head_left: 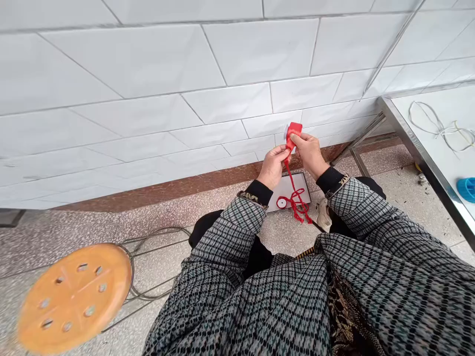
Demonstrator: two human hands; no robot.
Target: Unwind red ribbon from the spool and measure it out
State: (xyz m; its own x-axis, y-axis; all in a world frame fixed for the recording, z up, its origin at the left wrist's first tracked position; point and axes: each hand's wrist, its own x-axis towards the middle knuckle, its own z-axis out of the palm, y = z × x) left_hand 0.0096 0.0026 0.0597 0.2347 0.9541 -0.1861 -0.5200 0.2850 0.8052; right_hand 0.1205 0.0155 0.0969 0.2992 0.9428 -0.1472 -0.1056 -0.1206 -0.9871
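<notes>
Both hands are held close together in front of the tiled wall, with a red ribbon (295, 129) between them. My left hand (273, 165) pinches its lower left part. My right hand (310, 153) grips it from the right, thumb on its face. A small whitish round piece (285, 131) shows at the ribbon's left edge; what it is I cannot tell. From the hands a red strand (291, 180) hangs down to a looped red tangle (297, 201). Beneath lies a shallow pale box or tray (273, 199) with a white disc edged in red (281, 202).
An orange stool (74, 296) with a round holed seat and thin metal legs stands at left. At right is a metal-edged table (426, 165) bearing white cable (430, 118) and a blue round item (466, 189). White wall tiles (237, 54) rise close ahead.
</notes>
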